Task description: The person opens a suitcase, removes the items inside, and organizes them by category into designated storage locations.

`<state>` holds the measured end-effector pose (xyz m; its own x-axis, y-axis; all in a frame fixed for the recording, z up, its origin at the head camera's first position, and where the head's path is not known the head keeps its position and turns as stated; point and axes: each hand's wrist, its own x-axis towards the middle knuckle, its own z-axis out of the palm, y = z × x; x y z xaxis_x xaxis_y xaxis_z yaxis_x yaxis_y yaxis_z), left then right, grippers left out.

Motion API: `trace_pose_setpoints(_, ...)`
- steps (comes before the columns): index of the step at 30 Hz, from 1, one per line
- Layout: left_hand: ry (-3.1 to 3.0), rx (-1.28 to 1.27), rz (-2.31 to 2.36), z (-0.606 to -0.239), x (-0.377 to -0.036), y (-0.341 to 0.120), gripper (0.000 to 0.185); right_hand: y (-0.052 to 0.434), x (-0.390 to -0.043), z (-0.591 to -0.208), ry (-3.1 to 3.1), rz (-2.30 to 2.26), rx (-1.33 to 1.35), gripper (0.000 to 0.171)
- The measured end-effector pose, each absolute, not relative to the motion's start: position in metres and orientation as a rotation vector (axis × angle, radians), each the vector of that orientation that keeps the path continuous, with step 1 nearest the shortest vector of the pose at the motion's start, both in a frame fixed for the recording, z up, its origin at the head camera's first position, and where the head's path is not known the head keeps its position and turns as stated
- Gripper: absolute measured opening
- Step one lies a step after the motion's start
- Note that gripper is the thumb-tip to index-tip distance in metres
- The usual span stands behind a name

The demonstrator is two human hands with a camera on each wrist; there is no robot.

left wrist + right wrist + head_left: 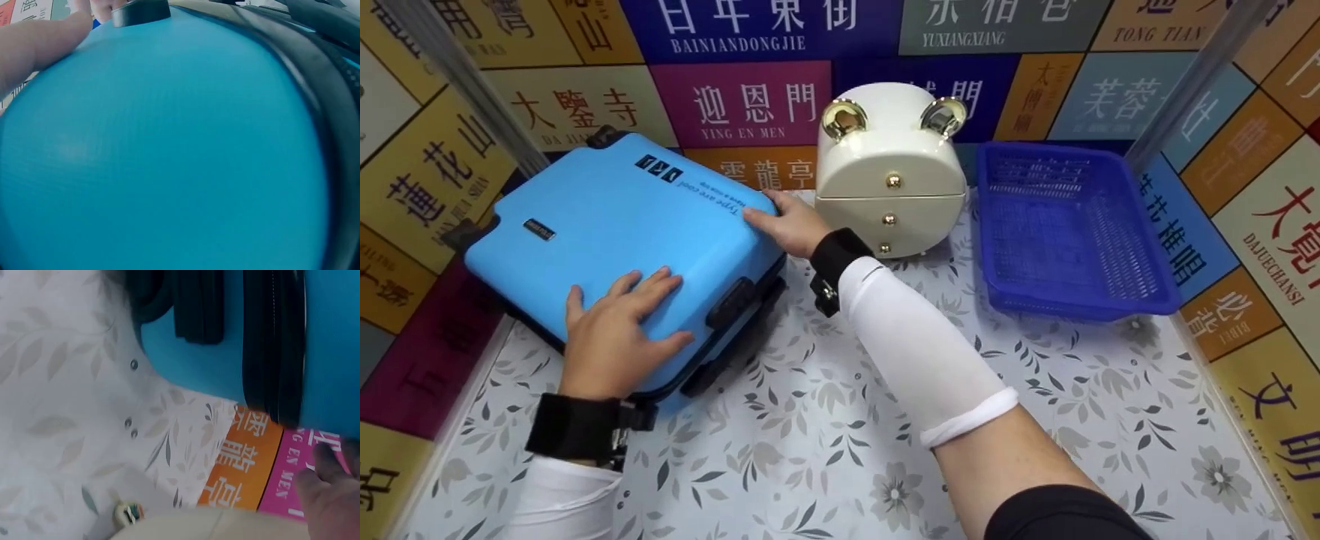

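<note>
Blue suitcase [622, 232] lies flat on the floral tabletop [825, 435], just left of the cream drawer box [891, 176]. Left hand [615, 337] rests palm-down on its near corner, fingers spread and straight. Right hand [787, 223] presses its far right edge beside the box, fingers extended, not curled. Blue mesh basket [1072, 232] sits right of the box.

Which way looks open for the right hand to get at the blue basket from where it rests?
Probably yes: the right hand rests on the blue suitcase; the white box stands between, but the table in front lies free toward the blue basket.
</note>
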<state>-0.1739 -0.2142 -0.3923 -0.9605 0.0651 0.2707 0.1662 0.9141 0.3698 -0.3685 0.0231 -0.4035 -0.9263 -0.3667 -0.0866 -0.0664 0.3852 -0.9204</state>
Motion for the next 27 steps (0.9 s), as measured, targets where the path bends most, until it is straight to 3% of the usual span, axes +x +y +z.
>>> trace_pose_setpoints(9, -2.702, -0.151, -0.63, -0.4, -0.181, -0.224, 0.077, 0.019, -0.36, -0.41, 2.272, -1.698, -0.273, 0.076)
trace_pose_setpoints(18, -2.8, 0.03, -0.574, -0.392, -0.179, -0.267, 0.086, 0.021, -0.309, -0.421, 2.295, -1.735, -0.302, 0.069)
trace_pose_setpoints(23, -2.916, 0.108, -0.383, -0.384, -0.186, -0.234, 0.102, 0.036, -0.309, -0.44, 2.299, -1.712, -0.433, 0.046)
trace_pose_setpoints(27, -2.911, 0.106, -0.304, -0.386, -0.203, -0.194, 0.11, 0.04, -0.328, -0.456, 2.431, -1.464, -0.538, 0.05)
